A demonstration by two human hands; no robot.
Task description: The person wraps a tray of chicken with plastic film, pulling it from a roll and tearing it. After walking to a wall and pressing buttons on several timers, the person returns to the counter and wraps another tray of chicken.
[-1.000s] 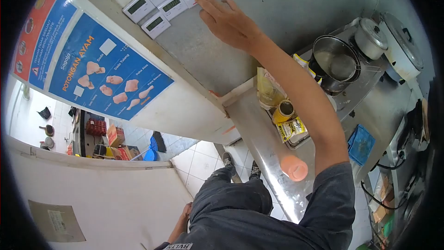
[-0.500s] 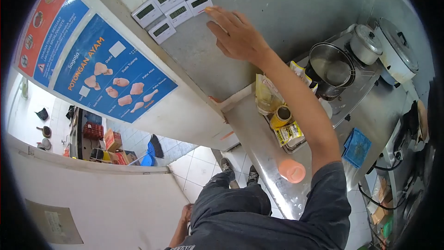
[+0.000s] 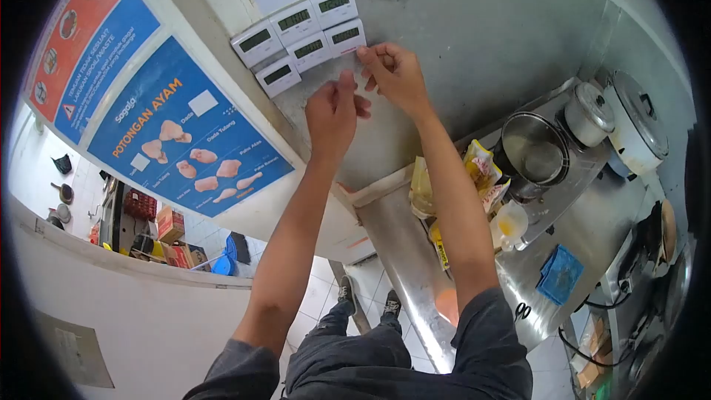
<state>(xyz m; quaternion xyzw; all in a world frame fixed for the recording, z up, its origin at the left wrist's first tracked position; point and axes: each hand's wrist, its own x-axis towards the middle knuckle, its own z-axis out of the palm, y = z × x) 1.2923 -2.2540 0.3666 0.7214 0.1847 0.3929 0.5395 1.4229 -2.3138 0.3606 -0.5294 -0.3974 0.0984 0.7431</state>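
Observation:
Several white digital timers [image 3: 298, 24] are mounted in two rows on the grey metal wall panel. My right hand [image 3: 402, 78] is raised beside the lower right timer [image 3: 345, 37], a fingertip right at its bottom corner. The other fingers of that hand are loosely bent and apart. Just below and to the left, my left hand [image 3: 329, 115] is up in front of the panel, its thumb raised and its fingers loosely curled, with nothing visible in it. The timers' dark digits show on grey screens.
A blue poster [image 3: 189, 130] covers the wall end at left. On the steel counter [image 3: 392, 230] to the right stand a dark pot [image 3: 532, 155], a lidded pot [image 3: 590, 112], a plastic jug [image 3: 509, 224], yellow packets [image 3: 481, 167], a blue cloth [image 3: 561, 274] and scissors [image 3: 523, 311].
My left hand has come up from my side to near the timers. My right hand stays by the lower right timer, its fingers more bent. The view has shifted.

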